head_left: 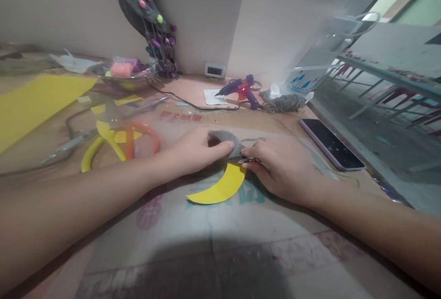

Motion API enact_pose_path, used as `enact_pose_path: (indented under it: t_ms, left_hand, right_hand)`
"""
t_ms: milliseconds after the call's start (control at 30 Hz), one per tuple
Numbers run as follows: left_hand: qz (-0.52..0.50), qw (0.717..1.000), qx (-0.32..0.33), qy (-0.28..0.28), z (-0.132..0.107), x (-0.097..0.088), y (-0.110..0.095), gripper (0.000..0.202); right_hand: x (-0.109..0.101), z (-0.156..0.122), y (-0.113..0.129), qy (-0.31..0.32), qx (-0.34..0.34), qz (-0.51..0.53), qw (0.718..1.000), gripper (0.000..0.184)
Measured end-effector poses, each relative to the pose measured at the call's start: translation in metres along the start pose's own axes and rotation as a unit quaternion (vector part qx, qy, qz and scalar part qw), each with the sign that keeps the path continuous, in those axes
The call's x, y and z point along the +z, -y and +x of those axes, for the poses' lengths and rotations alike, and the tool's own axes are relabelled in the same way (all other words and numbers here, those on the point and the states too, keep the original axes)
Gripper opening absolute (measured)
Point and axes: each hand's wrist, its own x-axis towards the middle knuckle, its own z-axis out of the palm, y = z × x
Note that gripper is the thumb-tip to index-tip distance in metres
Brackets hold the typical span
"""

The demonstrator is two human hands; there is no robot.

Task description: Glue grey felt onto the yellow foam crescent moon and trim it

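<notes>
A yellow paper crescent is held over the cardboard, its bare lower tip pointing left. Its upper part is covered by a grey yarn wrapping. My left hand grips that grey part, thumb pressed on top. My right hand pinches at the edge where grey meets yellow, with thumb and index finger closed; the exact strand between them is partly hidden. A skein of grey yarn lies farther back on the right.
A lit blue glue gun rests on white paper, its cord running left. Scissors with yellow and orange handles lie left of my left hand. A phone sits at right. Behind are a small clock, a bowl and yellow sheet.
</notes>
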Motion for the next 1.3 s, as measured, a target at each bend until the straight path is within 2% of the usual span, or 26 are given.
enact_pose_path:
  t_ms: [333,567,1067,1300]
  left_hand:
    - [0.005,1.000,0.014,-0.003,0.0010,0.0009,0.0020,0.026]
    - [0.006,1.000,0.010,-0.007,0.0004,0.0010,0.0008,0.025]
    - [0.009,1.000,0.015,-0.008,0.0006,0.0001,-0.0006,0.027]
    - [0.011,1.000,0.015,0.004,0.0008,0.0015,0.0028,0.027]
  right_hand:
    - [0.0009,-0.0003,0.0010,-0.002,0.011,-0.008,1.000,0.018]
    - [0.0020,-0.0062,-0.0041,-0.030,0.031,0.046,0.998,0.014]
    - [0.0023,-0.0045,-0.0041,-0.005,0.011,0.018,1.000,0.013]
    - [0.0000,-0.0005,-0.0016,0.008,-0.019,-0.011,1.000,0.022]
